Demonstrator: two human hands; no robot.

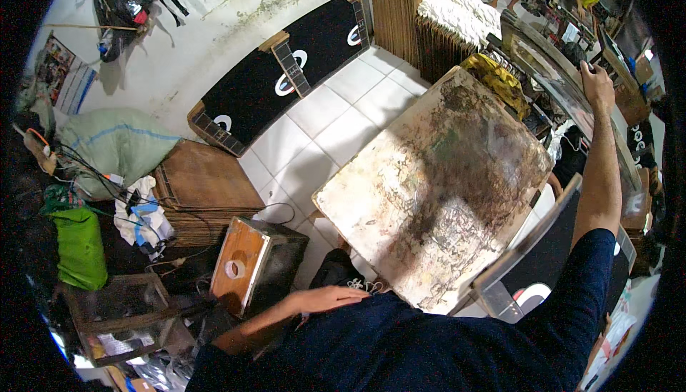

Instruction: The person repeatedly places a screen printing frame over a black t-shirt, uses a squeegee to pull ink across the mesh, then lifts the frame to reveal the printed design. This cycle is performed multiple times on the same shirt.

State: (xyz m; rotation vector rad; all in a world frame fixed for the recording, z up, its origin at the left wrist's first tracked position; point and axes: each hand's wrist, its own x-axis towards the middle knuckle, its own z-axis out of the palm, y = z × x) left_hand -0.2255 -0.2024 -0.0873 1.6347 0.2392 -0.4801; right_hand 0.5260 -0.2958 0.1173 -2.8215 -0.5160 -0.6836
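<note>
A person in a dark shirt, seen from above in a cluttered workshop. A stained, whitish rectangular tabletop point(386, 177) stands in front, one corner near the body. Beyond its far right edge, off the tabletop, a long, greyish panel point(554, 81) runs beside it. The person's right hand point(599, 88) reaches out to this panel, fingers bent closed over its outer edge, seemingly to steady it. The left hand point(336, 298) holds nothing visible; it lies flat, fingers together, against the shirt front near the tabletop's nearest corner, apparently just resting. A crumpled yellow sheet point(496, 81) lies just past the far corner. Past the left edge, a wooden box point(239, 263) sits low down. A long black board point(246, 81) with white ovals leans along the wall, probably to save floor space.
</note>
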